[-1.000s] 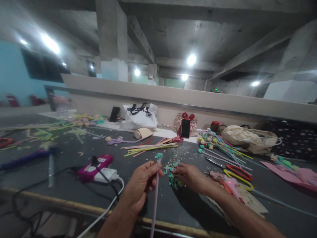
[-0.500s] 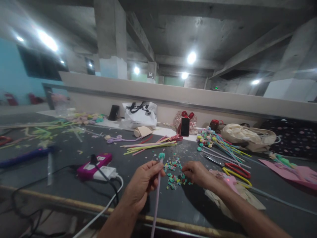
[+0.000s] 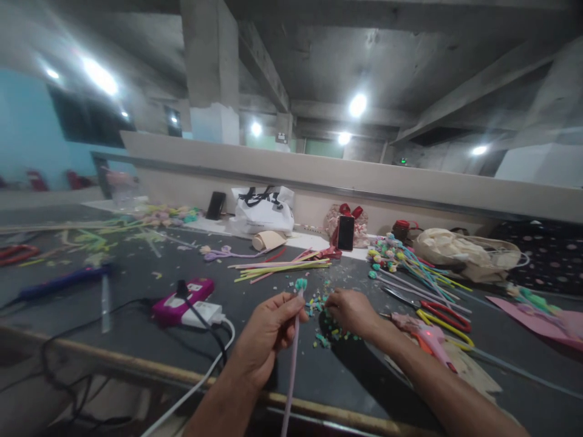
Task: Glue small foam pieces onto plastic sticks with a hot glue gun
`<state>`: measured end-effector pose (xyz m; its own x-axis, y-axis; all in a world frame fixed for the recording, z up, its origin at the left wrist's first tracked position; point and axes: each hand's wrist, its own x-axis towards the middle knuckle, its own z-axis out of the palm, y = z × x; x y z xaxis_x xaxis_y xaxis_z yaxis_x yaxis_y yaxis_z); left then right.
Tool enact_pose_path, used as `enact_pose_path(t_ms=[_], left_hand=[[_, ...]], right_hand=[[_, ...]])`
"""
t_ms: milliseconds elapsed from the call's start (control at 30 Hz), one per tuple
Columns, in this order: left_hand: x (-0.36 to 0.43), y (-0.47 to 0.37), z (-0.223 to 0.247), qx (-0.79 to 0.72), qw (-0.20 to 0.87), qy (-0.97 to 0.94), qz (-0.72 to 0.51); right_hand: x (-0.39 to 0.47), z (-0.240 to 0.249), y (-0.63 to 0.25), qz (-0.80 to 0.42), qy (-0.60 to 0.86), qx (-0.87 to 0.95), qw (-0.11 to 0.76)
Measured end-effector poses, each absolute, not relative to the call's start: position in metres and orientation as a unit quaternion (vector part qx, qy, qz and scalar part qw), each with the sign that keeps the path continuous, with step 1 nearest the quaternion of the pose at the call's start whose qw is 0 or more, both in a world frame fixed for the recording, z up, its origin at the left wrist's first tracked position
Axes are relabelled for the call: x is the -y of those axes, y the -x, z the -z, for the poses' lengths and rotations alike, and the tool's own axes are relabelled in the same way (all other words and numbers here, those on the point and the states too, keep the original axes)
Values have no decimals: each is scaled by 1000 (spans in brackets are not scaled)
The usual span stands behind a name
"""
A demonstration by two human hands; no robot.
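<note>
Lilac stem (image 3: 293,370) with teal tip (image 3: 300,283), in front of the wearer, pinched between thumb and fingers of the left hand (image 3: 272,328). Long axis runs away from the body, teal end toward the wall, leaning slightly right; near end crosses the table edge, cut off by the frame. Grip hides a short stretch. Right hand (image 3: 350,311), fingers curled down over coloured bits (image 3: 322,341); cannot tell whether it pinches any. Right forearm covers part of a beige sheet (image 3: 471,367) under the pink glue gun (image 3: 430,337).
</note>
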<state>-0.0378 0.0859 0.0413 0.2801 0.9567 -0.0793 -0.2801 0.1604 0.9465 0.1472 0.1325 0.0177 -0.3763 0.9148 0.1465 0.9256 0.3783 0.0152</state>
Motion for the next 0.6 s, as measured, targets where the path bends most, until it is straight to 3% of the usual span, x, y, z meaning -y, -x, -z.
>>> enact_pose_path(t_ms=[400,600], left_hand=[[-88,35,-40,-362,670,-446,-470],[-90,39,-38,-350,678,-451,-463]], right_hand=[[-143,-14,-118,44,500,864,32],[-145,-23,-134,33,528,844,84]])
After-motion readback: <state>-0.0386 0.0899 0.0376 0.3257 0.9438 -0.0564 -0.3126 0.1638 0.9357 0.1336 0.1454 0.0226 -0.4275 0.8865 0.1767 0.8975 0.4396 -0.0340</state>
